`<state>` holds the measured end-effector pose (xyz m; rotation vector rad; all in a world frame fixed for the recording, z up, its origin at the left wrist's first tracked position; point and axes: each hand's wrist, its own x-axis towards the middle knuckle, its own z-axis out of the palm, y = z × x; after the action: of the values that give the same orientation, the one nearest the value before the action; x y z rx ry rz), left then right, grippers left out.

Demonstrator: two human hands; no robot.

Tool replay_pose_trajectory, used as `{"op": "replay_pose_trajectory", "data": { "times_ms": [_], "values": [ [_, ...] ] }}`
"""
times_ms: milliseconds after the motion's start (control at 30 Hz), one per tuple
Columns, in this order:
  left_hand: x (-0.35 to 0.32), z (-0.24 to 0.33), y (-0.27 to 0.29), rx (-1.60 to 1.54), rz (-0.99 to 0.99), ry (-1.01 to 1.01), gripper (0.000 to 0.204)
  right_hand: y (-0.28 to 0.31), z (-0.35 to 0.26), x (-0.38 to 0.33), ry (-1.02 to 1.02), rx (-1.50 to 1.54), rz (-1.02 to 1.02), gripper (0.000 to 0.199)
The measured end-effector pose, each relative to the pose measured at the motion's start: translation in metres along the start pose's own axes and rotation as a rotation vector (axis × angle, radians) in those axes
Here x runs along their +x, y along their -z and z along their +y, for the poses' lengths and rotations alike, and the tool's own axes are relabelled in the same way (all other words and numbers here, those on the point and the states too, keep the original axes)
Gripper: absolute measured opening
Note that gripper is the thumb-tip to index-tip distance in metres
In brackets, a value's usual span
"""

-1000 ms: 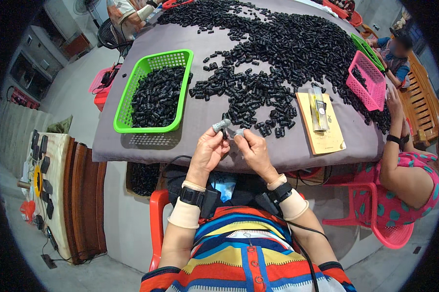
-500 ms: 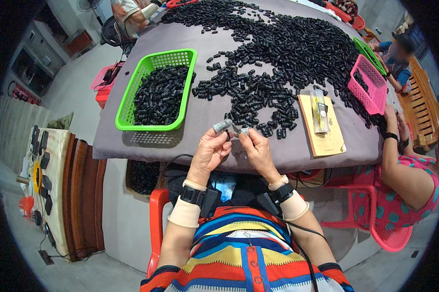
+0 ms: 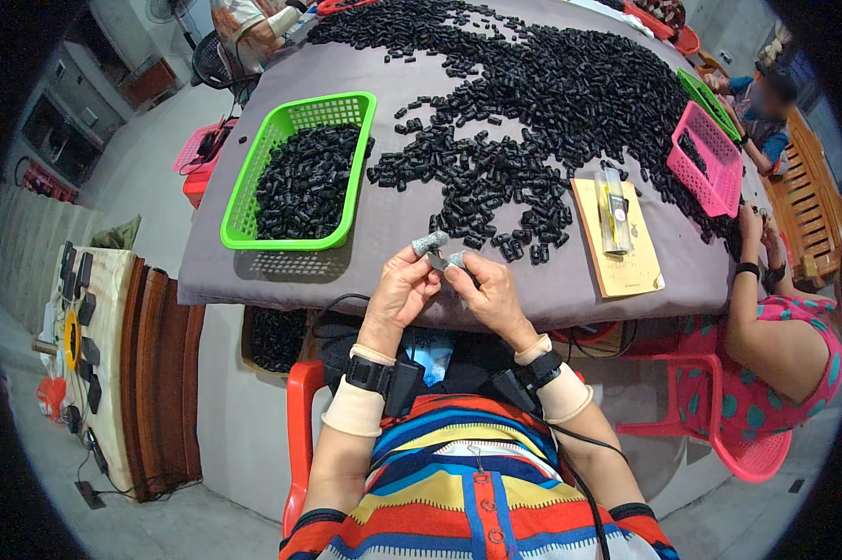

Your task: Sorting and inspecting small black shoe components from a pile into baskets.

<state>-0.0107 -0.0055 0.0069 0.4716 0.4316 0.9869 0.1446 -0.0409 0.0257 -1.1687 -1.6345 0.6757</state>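
Left hand (image 3: 400,289) pinches dark piece (image 3: 436,262) at table (image 3: 393,215) edge; right hand (image 3: 492,297): can't tell; slack pinch could drop it.

Only small marks, too tiny to read, on the yellow notebook (image 3: 623,277) and clear case (image 3: 614,224).

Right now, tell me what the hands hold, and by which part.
The hands seem to hold a small dark piece at the fingertips; which part they grip is too small to tell.
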Motion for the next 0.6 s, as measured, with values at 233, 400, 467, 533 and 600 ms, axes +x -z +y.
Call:
{"op": "replay_pose_trajectory", "data": {
  "times_ms": [233,400,467,533,600],
  "values": [
    [0.0004,-0.0001,0.0009,0.013,-0.030,-0.002,0.027,-0.0020,0.0026,-0.0011,0.007,-0.021,0.014,0.023],
    [-0.0001,0.0004,0.0008,0.021,-0.006,0.005,0.028,-0.0021,0.0010,-0.0007,0.023,-0.030,0.027,0.023],
    [0.0000,0.0008,0.0026,0.023,-0.003,0.005,0.028,-0.0026,0.0004,-0.0001,0.017,-0.030,0.027,0.023],
    [0.0003,0.0009,0.0019,0.024,-0.002,0.006,0.028,-0.0025,0.0003,0.0002,0.012,-0.031,0.027,0.023],
    [0.0001,0.0014,-0.0002,0.040,0.012,0.012,0.027,-0.0025,0.0003,0.0003,-0.002,-0.045,0.027,0.022]
  ]
}}
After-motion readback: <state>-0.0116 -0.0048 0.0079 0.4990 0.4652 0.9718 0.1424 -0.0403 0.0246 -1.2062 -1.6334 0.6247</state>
